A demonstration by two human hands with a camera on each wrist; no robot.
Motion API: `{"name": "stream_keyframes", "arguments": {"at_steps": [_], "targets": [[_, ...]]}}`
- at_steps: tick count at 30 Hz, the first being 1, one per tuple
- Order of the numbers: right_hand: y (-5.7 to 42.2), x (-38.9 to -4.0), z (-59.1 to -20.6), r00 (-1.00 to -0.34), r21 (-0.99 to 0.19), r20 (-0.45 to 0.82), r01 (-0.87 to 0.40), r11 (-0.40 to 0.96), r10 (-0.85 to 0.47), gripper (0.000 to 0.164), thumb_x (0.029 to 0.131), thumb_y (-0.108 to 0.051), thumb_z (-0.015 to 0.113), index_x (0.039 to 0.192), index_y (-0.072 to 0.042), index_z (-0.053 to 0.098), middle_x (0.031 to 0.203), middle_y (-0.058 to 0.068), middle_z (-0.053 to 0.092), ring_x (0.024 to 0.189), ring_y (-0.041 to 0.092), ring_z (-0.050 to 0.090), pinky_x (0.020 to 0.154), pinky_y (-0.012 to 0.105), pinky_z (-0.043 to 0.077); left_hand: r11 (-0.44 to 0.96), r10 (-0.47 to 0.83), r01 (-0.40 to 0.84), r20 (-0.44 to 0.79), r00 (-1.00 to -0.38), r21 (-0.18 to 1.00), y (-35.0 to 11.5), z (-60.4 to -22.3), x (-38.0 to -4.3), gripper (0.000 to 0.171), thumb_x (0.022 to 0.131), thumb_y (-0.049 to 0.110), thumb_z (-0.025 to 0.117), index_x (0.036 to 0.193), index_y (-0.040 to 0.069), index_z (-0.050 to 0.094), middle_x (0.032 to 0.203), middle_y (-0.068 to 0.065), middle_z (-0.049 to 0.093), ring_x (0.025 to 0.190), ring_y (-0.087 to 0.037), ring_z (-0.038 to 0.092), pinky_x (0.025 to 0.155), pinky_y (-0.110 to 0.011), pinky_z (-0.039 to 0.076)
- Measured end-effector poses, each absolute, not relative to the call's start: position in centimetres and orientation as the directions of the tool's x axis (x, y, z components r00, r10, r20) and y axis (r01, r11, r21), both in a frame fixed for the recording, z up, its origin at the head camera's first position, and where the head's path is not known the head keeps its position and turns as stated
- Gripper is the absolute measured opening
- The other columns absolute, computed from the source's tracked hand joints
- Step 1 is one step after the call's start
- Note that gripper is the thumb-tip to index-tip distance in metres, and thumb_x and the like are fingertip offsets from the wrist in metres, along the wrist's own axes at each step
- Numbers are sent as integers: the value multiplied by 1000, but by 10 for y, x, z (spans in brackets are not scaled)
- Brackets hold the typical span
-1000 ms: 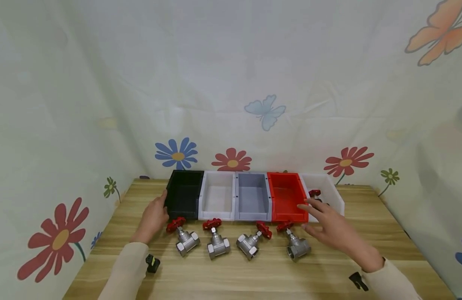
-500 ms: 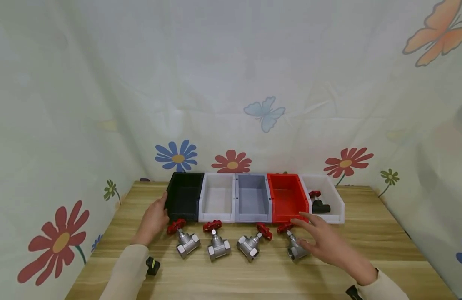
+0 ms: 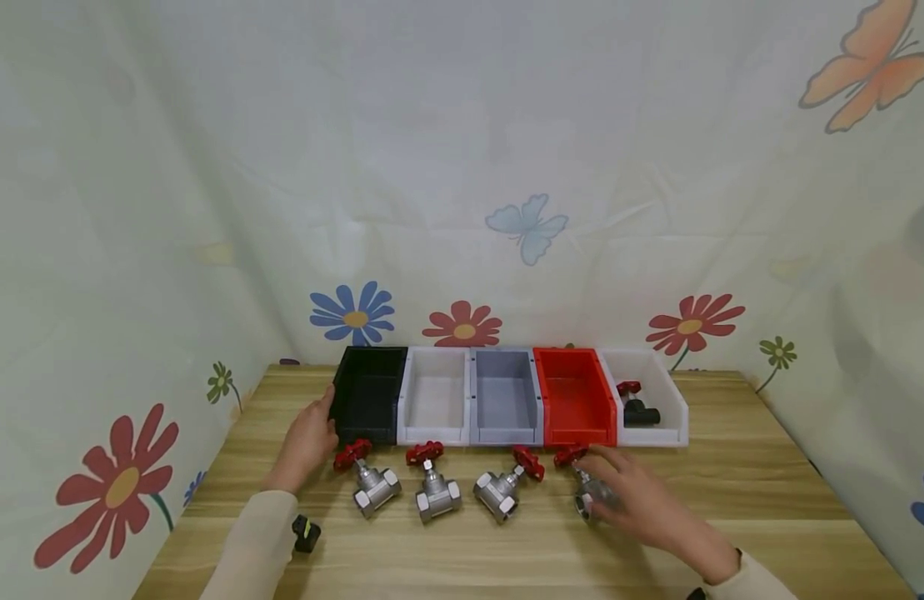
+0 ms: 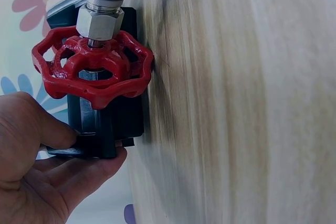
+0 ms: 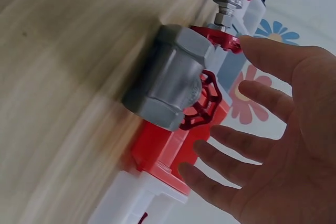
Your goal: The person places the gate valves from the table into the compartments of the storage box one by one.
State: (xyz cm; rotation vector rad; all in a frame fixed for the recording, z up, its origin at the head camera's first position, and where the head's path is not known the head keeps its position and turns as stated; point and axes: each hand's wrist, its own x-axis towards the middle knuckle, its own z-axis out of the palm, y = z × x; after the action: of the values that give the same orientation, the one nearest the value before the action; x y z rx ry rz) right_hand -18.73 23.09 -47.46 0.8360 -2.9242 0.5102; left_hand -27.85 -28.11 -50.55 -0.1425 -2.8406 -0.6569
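My left hand grips the left side wall of the black bin, with the thumb on one face and the fingers on the other. My right hand is over the rightmost gate valve, its fingers spread and slightly bent, apart from the steel body. That valve lies on the table with its red handwheel toward the red bin; the hand partly hides it in the head view. Three similar valves lie to its left: one valve, another valve and a third valve.
Between the black and red bins stand a white bin and a grey bin. Another white bin at the right end holds a black valve with a red handwheel. A flowered curtain hangs behind the wooden table.
My right hand has moved from beside the red and right white bins, down and left, over the rightmost steel valve. My left hand stays on the black bin.
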Motion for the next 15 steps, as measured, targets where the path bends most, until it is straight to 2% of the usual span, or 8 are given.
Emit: {"name": "stream_keyframes", "arguments": {"at_steps": [15], "targets": [[222,-185,-484,-906,-301,30,-411,860,-423,54,81,-30,79,132,-22,63,146,16,49,130,42,49,96,64,47,898,51,150,241,-969,414,-281,-505,-278,63,89,-2,54,147,-12,32,124,-38,57,106,-49,61,92,-59,49]]}}
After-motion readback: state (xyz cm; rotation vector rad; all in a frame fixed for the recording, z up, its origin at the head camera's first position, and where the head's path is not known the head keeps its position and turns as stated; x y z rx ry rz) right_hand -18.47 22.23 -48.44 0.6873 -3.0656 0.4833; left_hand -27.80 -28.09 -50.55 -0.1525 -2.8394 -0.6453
